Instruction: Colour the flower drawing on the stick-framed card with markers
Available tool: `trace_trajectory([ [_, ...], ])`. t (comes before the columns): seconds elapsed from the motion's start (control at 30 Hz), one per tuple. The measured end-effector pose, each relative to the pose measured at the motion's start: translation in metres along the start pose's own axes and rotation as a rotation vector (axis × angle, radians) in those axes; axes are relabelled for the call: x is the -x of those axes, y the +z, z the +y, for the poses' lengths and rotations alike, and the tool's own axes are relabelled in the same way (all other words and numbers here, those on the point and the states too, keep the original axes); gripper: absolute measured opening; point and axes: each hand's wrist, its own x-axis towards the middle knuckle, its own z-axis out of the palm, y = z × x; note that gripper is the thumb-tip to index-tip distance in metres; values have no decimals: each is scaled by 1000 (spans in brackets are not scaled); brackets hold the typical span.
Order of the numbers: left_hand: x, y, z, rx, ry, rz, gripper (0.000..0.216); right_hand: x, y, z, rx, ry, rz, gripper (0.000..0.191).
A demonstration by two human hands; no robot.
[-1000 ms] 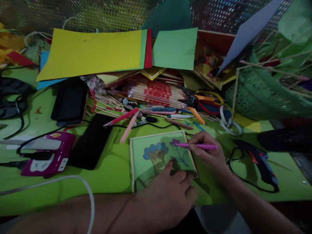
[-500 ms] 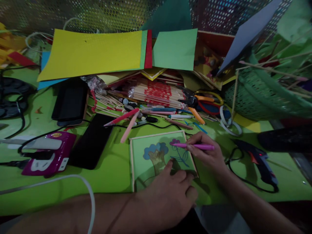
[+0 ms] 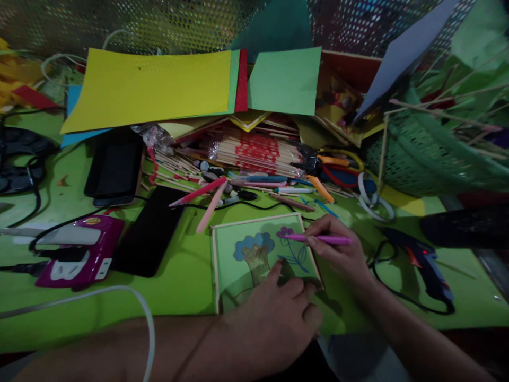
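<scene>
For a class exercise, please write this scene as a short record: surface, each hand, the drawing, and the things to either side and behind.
Surface: green tabletop
Left hand: hand resting on a stick-framed drawing
Right hand: hand holding a pink felt-tip pen, tip at the flower
Drawing: blue-topped tree; flower with purple petals
Right side: glue gun, red light lit; green basket
Left side: purple extension socket; black smartphone
Behind: bundled sticks; yellow sheet

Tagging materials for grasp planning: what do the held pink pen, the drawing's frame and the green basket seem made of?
Pink pen: likely plastic, smooth; even colour, slight sheen.
Frame: probably wood, matte; pale, thin, straight strips.
Green basket: likely moulded plastic, semi-gloss; regular perforations in its wall.
</scene>
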Motion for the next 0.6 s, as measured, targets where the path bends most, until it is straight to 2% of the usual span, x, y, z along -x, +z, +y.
trace_trajectory([
  [0.6, -1, 0, -1, 8, 0, 4, 24, -1, 2, -3, -26, -15, 12, 12],
])
